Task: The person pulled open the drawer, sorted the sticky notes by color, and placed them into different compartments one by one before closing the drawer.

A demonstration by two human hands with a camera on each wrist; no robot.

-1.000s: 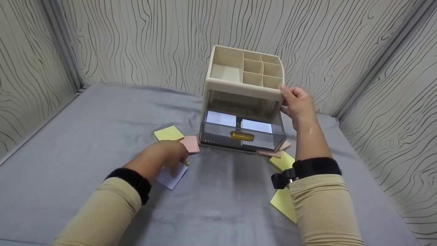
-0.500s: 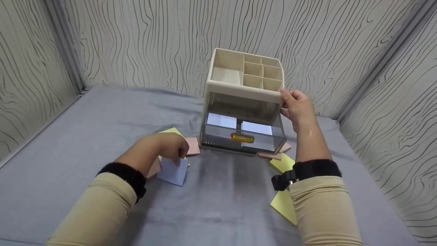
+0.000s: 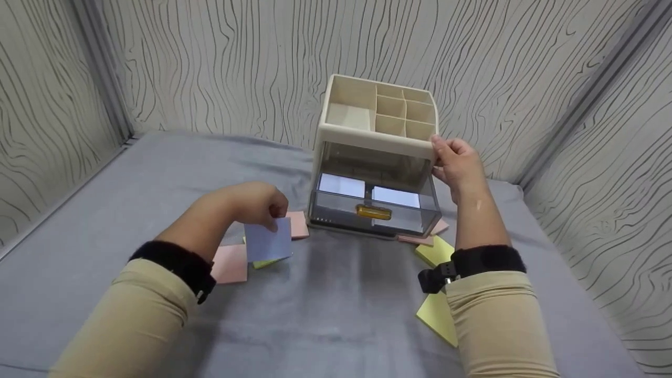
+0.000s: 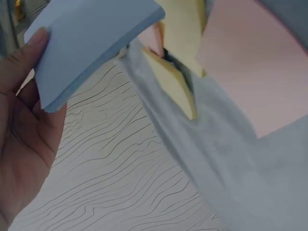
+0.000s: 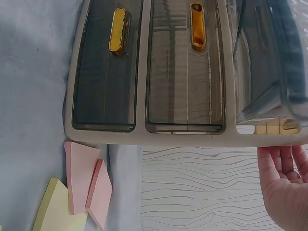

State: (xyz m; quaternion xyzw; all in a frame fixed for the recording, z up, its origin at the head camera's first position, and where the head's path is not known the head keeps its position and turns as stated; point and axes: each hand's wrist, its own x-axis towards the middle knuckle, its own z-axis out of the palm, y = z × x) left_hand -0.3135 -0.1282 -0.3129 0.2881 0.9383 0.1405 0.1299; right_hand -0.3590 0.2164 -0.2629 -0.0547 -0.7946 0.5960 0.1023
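Note:
My left hand pinches a blue sticky-note pad between thumb and fingers, held over other pads left of the organizer. In the left wrist view the blue pad is tilted, its thick edge showing. At the right, my right hand grips the upper side edge of a cream desk organizer, thumb at its front corner. The organizer's top drawer, smoky and clear with an amber handle, is pulled out. Two blue pads lie side by side inside, the left one and the right one.
Left of the organizer lie a pink pad, a yellow pad and another pink pad. On the right are pink pads and yellow pads. Two lower drawers are closed. A patterned wall stands behind.
My left hand has picked up the blue pad from the cloth and raised it, uncovering the pink and yellow pads near it. My right hand stays on the organizer.

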